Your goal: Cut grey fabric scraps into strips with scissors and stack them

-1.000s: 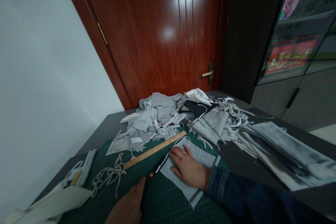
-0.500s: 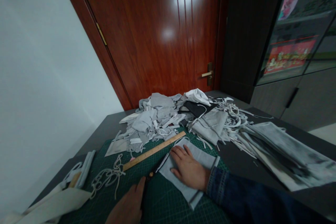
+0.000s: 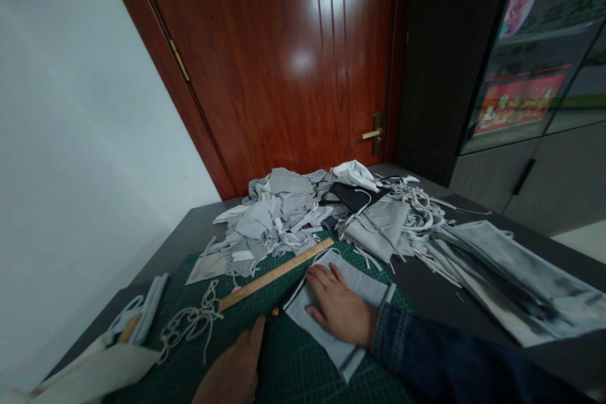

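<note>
My right hand (image 3: 338, 306) lies flat, fingers stretched out, on a light grey cloth piece (image 3: 369, 281) and presses it to the green cutting mat (image 3: 293, 379). Dark scissors (image 3: 274, 313) with a brass-coloured pivot are in my left hand (image 3: 234, 366), their handles mostly hidden by the fingers. The blades run along the cloth's left edge, and whether they are parted is hard to make out. A thin white cord shows at the cloth's upper edge. Just beyond it a wooden ruler (image 3: 279, 273) lies slantwise on the mat.
Grey cloth scraps (image 3: 265, 214) are heaped at the back of the dark table. Tangled cords (image 3: 421, 208) and folded grey cloth (image 3: 530, 278) lie to the right. On the left are loose white cord (image 3: 189, 322), a rolled cloth piece (image 3: 150, 309) and cream fabric (image 3: 99, 372). A door stands behind.
The scissors have shifted very slightly against the cloth's left edge. My right hand stays in place on the cloth. The view has moved a little.
</note>
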`<state>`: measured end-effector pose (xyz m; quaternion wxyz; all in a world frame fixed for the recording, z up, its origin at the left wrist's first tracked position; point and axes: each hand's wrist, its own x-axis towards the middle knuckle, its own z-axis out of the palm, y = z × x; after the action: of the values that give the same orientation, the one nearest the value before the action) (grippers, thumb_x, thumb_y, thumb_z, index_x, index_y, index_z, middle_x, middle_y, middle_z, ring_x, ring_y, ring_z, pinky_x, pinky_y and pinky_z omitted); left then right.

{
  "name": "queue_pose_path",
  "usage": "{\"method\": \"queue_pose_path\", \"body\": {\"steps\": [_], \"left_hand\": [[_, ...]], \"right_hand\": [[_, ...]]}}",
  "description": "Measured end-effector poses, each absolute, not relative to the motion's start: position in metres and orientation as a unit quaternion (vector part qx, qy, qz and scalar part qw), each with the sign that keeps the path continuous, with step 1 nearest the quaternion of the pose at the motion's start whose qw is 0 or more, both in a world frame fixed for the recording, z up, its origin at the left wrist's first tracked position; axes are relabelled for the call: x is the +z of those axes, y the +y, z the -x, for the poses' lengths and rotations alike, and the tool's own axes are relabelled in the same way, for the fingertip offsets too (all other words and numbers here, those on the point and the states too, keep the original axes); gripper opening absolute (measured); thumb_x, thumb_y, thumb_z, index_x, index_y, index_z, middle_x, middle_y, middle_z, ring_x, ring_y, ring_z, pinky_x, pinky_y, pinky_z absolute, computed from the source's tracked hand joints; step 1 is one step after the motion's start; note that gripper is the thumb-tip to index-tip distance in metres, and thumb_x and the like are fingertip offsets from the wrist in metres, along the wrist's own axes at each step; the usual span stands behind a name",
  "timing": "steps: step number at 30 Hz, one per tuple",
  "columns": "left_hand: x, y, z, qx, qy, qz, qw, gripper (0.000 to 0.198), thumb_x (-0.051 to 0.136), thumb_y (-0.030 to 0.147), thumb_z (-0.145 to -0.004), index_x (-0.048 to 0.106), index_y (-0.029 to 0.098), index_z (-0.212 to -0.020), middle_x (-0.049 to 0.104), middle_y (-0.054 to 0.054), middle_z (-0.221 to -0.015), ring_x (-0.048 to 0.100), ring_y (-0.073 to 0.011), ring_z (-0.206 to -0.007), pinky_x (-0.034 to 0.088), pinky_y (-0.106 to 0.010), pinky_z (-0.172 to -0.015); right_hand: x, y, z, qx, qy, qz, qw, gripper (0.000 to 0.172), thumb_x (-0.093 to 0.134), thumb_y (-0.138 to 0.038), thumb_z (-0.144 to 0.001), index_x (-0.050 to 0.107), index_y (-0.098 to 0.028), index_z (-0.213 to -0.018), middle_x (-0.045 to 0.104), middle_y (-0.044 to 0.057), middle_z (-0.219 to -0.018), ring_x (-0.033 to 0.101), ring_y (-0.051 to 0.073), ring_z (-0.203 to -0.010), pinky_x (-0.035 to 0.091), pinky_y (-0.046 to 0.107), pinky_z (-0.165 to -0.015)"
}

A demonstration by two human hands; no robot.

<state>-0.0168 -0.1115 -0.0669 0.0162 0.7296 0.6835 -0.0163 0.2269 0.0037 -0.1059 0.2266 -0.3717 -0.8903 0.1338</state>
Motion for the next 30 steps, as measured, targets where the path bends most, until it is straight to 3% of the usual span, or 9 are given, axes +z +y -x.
{"method": "queue_pose_path", "body": {"steps": [4,6,9,13,16,19,21,30], "left_hand": [[-0.074,-0.106,0.017,-0.022,0.68,-0.732,0.034,0.038,0.064,0.037,-0.097,0.059,0.019,-0.13,0.064,-0.01,-0.13,0.066,-0.0239,-0.109,0.058,-0.046,-0.092],[-0.079,-0.103,0.016,-0.026,0.681,-0.73,0.043,0.04,0.061,0.028,-0.097,0.056,0.019,-0.135,0.066,-0.01,-0.128,0.067,-0.0239,-0.11,0.056,-0.042,-0.095],[-0.082,-0.1,0.015,-0.03,0.687,-0.724,0.046,0.06,0.054,0.009,-0.086,0.049,0.017,-0.145,0.069,-0.012,-0.124,0.069,-0.0251,-0.113,0.053,-0.032,-0.1],[-0.079,-0.098,0.011,-0.03,0.691,-0.721,0.045,0.074,0.052,0.005,-0.078,0.043,0.016,-0.151,0.069,-0.013,-0.125,0.069,-0.0267,-0.116,0.051,-0.031,-0.103],[-0.073,-0.097,0.006,-0.025,0.687,-0.725,0.043,0.061,0.057,0.009,-0.086,0.048,0.016,-0.146,0.067,-0.013,-0.127,0.068,-0.0249,-0.116,0.051,-0.033,-0.103],[-0.066,-0.096,0.003,-0.021,0.681,-0.731,0.04,0.041,0.063,0.029,-0.096,0.056,0.018,-0.135,0.065,-0.011,-0.128,0.067,-0.0243,-0.111,0.056,-0.043,-0.096],[-0.062,-0.096,0.002,-0.018,0.678,-0.734,0.035,0.039,0.064,0.038,-0.097,0.059,0.018,-0.13,0.063,-0.01,-0.13,0.066,-0.0242,-0.11,0.057,-0.046,-0.093],[-0.058,-0.098,0.002,-0.014,0.675,-0.738,0.021,0.039,0.064,0.038,-0.097,0.06,0.018,-0.13,0.063,-0.01,-0.131,0.065,-0.0243,-0.11,0.057,-0.046,-0.093]], "right_hand": [[-0.104,0.002,-0.227,0.128,-0.881,0.394,0.228,0.066,0.059,-0.041,-0.095,0.042,-0.01,-0.151,0.041,0.017,-0.157,0.032,0.032,-0.148,0.014,0.057,-0.127],[-0.105,0.001,-0.228,0.12,-0.871,0.419,0.227,0.07,0.061,-0.047,-0.093,0.044,-0.008,-0.15,0.039,0.019,-0.158,0.029,0.035,-0.149,0.014,0.059,-0.127],[-0.105,0.002,-0.229,0.115,-0.868,0.431,0.217,0.075,0.059,-0.054,-0.093,0.043,-0.008,-0.151,0.037,0.02,-0.16,0.025,0.039,-0.151,0.013,0.062,-0.126],[-0.104,0.002,-0.23,0.123,-0.87,0.43,0.206,0.077,0.057,-0.056,-0.094,0.042,-0.008,-0.153,0.035,0.019,-0.161,0.024,0.04,-0.151,0.012,0.062,-0.126],[-0.102,0.002,-0.229,0.13,-0.87,0.431,0.203,0.078,0.057,-0.056,-0.094,0.041,-0.008,-0.153,0.035,0.019,-0.161,0.023,0.04,-0.152,0.012,0.061,-0.126],[-0.1,0.001,-0.229,0.133,-0.868,0.432,0.204,0.079,0.056,-0.056,-0.094,0.04,-0.006,-0.154,0.034,0.019,-0.161,0.023,0.04,-0.152,0.011,0.061,-0.126],[-0.1,0.0,-0.229,0.132,-0.868,0.432,0.206,0.078,0.055,-0.055,-0.095,0.04,-0.006,-0.154,0.035,0.019,-0.161,0.023,0.04,-0.152,0.011,0.061,-0.127],[-0.1,0.001,-0.229,0.133,-0.867,0.434,0.206,0.079,0.057,-0.055,-0.094,0.04,-0.007,-0.154,0.035,0.019,-0.161,0.024,0.04,-0.152,0.012,0.061,-0.126]]}}
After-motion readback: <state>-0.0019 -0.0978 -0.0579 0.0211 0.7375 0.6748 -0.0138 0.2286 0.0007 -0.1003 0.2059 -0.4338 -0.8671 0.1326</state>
